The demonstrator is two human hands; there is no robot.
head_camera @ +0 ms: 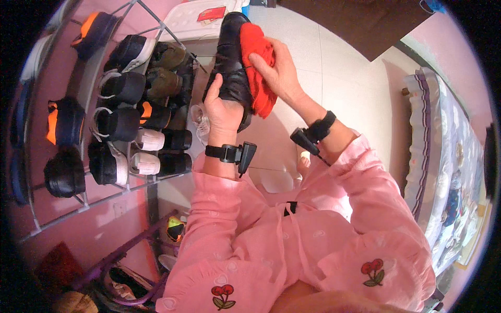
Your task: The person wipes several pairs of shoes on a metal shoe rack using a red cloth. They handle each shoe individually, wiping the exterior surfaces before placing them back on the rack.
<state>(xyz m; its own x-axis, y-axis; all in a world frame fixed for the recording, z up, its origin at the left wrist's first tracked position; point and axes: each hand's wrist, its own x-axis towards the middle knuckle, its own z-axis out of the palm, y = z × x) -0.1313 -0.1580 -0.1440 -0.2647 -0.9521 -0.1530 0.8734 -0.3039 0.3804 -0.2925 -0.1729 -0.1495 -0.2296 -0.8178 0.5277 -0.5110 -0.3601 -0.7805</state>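
A black leather shoe [230, 56] is held up in front of me, near the shoe rack. My left hand [226, 113] grips it from below, with the thumb lying along its near part. My right hand [282, 72] has a bright red cloth [257, 84] bunched under its fingers, pressed against the right side of the shoe. That side of the shoe is hidden by the cloth. Both wrists wear black straps with a small black device.
To my left stands a metal shoe rack [109, 194] with several shoes, such as a black loafer [65, 172]. Beyond the shoe is a white plastic surface [184, 19] bearing a red card [211, 14]. A bed [438, 129] lies on the right. Purple tubing [125, 250] is at lower left.
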